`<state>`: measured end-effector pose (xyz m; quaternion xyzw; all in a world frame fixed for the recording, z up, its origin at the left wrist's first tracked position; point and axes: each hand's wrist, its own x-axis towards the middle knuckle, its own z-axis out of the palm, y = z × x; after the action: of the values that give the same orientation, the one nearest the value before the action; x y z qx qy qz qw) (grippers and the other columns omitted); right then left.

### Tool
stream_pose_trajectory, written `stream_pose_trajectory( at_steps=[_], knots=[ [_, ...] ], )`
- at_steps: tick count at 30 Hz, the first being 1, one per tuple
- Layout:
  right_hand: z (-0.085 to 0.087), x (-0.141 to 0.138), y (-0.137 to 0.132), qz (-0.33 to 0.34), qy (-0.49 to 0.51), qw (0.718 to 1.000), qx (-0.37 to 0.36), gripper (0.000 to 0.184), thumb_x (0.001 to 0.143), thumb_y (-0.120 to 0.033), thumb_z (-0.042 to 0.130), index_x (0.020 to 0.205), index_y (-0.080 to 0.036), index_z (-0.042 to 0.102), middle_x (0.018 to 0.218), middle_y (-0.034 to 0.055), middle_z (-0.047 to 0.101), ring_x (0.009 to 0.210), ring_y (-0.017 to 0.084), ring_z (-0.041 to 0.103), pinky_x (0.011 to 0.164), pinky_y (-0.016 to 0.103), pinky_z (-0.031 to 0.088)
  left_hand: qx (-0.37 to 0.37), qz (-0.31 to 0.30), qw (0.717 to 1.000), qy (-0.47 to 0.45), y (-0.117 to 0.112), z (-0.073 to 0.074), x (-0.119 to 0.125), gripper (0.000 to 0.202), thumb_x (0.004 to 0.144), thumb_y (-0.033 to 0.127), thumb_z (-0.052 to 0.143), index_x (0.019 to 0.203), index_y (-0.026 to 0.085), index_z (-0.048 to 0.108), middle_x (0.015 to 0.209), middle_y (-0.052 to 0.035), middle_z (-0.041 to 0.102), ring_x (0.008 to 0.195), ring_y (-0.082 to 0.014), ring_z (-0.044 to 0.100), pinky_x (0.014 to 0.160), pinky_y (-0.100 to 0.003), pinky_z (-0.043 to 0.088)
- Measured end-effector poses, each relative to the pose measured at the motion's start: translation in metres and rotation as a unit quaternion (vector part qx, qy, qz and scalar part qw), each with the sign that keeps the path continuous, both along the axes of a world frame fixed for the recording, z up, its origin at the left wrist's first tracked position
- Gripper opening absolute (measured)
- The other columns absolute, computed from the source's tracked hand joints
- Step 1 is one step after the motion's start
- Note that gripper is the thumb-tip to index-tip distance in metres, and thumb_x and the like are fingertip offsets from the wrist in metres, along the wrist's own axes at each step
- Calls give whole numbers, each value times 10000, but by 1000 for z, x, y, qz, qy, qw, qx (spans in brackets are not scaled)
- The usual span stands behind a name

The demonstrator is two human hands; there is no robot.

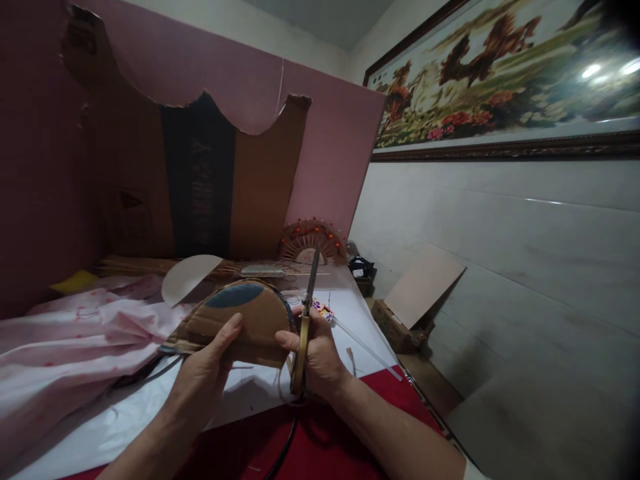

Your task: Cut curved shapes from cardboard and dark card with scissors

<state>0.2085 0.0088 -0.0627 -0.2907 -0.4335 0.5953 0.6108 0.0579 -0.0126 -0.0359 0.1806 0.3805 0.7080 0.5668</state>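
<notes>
My left hand [213, 353] grips a half-round piece of brown cardboard [255, 323] by its left part, thumb on top. The cardboard has a dark blue patch and a blue strip along its curved edge. My right hand [320, 350] is wrapped around scissors [303, 350] with yellowish handles, their blades pointing up and away. The right thumb also presses on the cardboard's right end. The blades look closed and stand beside the cardboard, not across it. A white half-round piece [193, 277] lies just behind the cardboard.
A large cut cardboard sheet [265, 180] leans against a pink panel [333, 153] at the back. Near it stands a fan-shaped piece with red beads [337, 240]. Pink cloth [100, 327] covers the left side. A thin clear stick [367, 347] lies right, above red cloth [235, 440].
</notes>
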Motion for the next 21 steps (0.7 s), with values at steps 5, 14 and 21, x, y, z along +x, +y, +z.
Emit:
stream_pose_trajectory(
  at_steps=[5, 14, 21],
  knots=[
    [1, 2, -1, -42, 45, 998, -17, 453, 503, -163, 871, 850, -238, 589, 763, -58, 638, 729, 154, 609, 679, 265, 479, 74, -5, 997, -34, -2, 12, -10, 188, 870, 231, 591, 983, 220, 741, 925, -20, 777, 857, -157, 705, 720, -215, 586],
    [4, 4, -1, -20, 89, 992, -89, 553, 475, -181, 879, 884, -243, 511, 755, -58, 649, 706, 179, 654, 671, 311, 531, 101, -8, 992, -69, -2, 16, -12, 278, 918, 360, 507, 983, 205, 729, 946, -46, 779, 895, -193, 696, 717, -278, 600],
    [-1, 4, 1, -29, 84, 993, -74, 552, 488, -186, 879, 892, -243, 507, 775, -50, 657, 757, 182, 655, 709, 307, 521, 107, -21, 992, -62, -2, 16, -10, 298, 939, 302, 463, 939, 184, 737, 953, -58, 778, 874, -200, 697, 726, -268, 590]
  ],
)
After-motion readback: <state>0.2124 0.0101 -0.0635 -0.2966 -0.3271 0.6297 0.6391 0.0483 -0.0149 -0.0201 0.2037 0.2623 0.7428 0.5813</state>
